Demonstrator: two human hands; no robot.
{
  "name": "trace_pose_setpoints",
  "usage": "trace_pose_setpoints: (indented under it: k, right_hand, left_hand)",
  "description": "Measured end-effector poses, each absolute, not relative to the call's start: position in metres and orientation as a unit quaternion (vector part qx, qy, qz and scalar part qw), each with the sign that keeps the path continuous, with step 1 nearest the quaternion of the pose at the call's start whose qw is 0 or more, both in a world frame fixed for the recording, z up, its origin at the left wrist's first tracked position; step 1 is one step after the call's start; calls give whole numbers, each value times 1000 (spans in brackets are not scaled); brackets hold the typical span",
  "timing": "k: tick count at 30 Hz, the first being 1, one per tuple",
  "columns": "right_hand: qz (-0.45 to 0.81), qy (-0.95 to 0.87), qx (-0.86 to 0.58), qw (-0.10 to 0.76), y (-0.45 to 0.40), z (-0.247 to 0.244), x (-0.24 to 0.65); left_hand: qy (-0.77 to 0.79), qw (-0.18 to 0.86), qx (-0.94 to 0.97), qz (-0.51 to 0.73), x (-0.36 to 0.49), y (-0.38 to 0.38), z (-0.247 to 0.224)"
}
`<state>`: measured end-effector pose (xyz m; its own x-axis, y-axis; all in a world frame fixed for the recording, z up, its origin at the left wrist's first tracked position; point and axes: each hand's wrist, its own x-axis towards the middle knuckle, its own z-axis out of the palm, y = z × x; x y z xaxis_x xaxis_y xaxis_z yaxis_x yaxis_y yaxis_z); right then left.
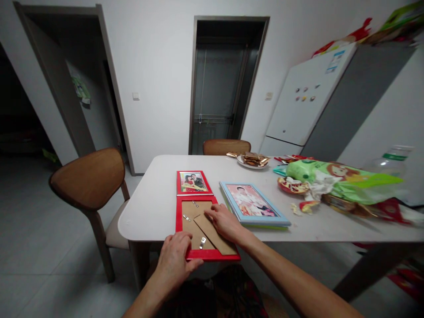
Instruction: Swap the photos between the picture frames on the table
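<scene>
A red picture frame [179, 212] lies face down at the table's near edge, its brown backing board [192, 227] facing up. Small metal clips [202, 243] sit on the board, along with a brown fold-out stand [212, 237]. My left hand [179, 254] is closed on the frame's lower left side, with the thumb along the bottom edge. My right hand [223, 222] reaches over the right edge, its bent fingers resting on the backing; its thumb is hard to make out. Just beyond, another red frame [195, 182] shows a photo of two people.
Right of my hands lies a light blue photo frame [253, 203] on top of a stack. Farther back are a plate [253, 164] of gold packets, fruit peel [308, 206] and a green bag [347, 179]. Wooden chairs [91, 176] stand left and behind the table.
</scene>
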<state>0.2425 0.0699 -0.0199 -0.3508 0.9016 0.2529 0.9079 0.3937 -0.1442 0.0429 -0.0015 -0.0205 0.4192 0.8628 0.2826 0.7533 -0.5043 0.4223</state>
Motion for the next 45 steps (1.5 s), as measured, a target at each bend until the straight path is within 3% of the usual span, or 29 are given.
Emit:
trace_pose_setpoints:
  k: [3,18,28,35,45]
  right_hand:
    - [-11,-823,-556,116,70,-19,242]
    - [-35,-820,-559,117,60,-23,254]
    - [-24,-823,-545,162,29,-17,244]
    - [32,-879,-436,191,-8,-13,220]
    - [66,-867,-454,196,7,-9,216]
  left_hand:
    - [490,118,830,239,43,-2,-20]
    - [501,113,827,227,45,-4,-18]
    - [498,105,831,224,45,-3,-17]
    - [489,94,837,228,44,1,-23]
    - [488,100,837,227,43,0,-22]
